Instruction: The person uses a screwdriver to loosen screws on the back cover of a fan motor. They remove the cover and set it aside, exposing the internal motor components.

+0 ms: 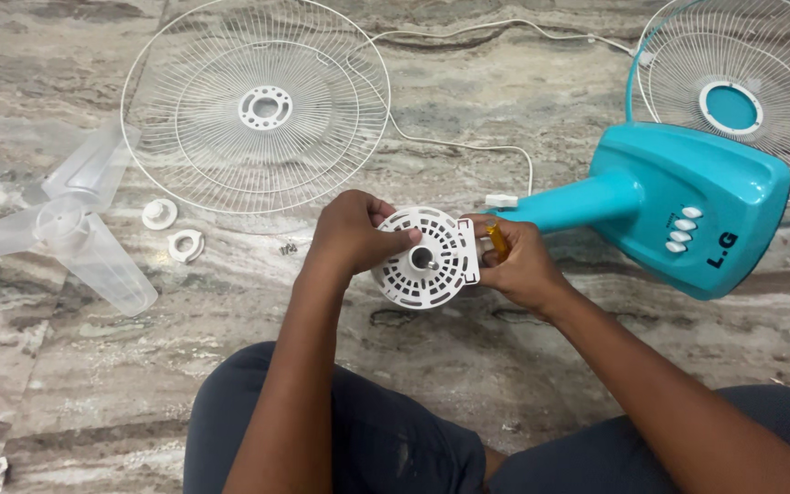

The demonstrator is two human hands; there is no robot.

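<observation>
1. Left hand [351,233] grips the left edge of the white motor cover [426,257], thumb over its front face.
2. Right hand [516,263] clamps the cover's right edge and also pinches a small yellow-handled tool [498,240]; can't tell what kind of tool.
3. Cover is held between both hands, above the floor [468,348], just in front of the knees. Slotted round face points up at the camera, metal shaft visible in its centre hole.
4. Teal fan base [688,206] lies on its side just right of the right hand, neck pointing at the cover. It is touching or nearly touching the right hand; contact point is hidden by the fingers.
5. White cord [468,144] loops across the floor beyond the hands.
6. White grille [256,108] lies flat beyond the left hand, well apart.
7. Second grille [742,96], teal hub, lies beyond the right hand, partly behind the base.
8. Clear blade [66,229] lies far left of the left hand.
9. Two small white rings [173,230] sit between blade and left hand.
10. Screws [288,247] lie just left of the left hand.
11. Nothing blocks the cover's face; only the fingers overlap its rim.
</observation>
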